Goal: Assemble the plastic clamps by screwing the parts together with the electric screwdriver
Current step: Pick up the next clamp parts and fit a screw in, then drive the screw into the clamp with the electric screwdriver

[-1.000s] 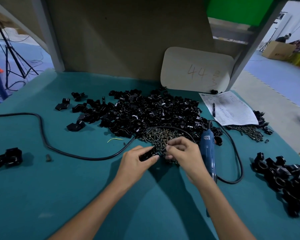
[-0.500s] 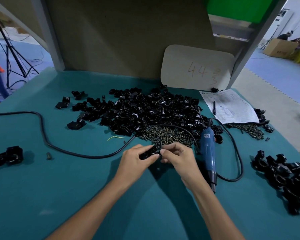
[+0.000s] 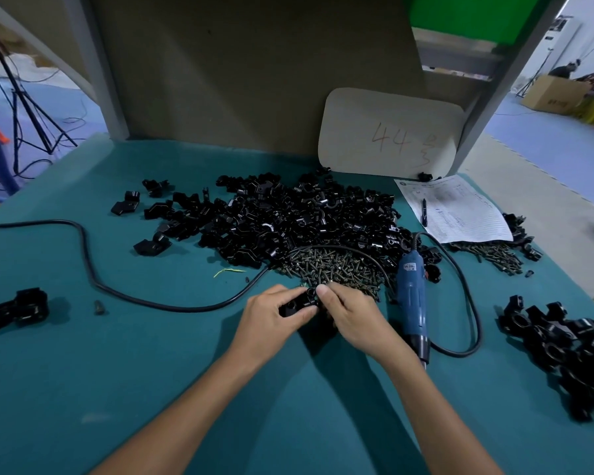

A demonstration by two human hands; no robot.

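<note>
My left hand (image 3: pixel 271 313) grips a black plastic clamp (image 3: pixel 297 303) just above the teal table, at the near edge of a pile of dark screws (image 3: pixel 333 267). The fingertips of my right hand (image 3: pixel 352 315) pinch the clamp's right end; whether a screw is between them I cannot tell. The blue electric screwdriver (image 3: pixel 412 299) lies on the table just right of my right hand, tip toward me, untouched. Behind the screws spreads a big heap of loose black clamp parts (image 3: pixel 288 221).
The screwdriver's black cord (image 3: pixel 93 269) loops across the left of the table (image 3: pixel 117 371). Assembled clamps (image 3: pixel 570 351) are heaped at the right edge; one more clamp (image 3: pixel 18 308) lies far left. A paper sheet with a pen (image 3: pixel 453 209) and a second screw pile (image 3: pixel 491 257) sit at the back right.
My right hand has drawn back from the screw pile to the clamp held by my left hand and now pinches its right end. The screwdriver has not moved.
</note>
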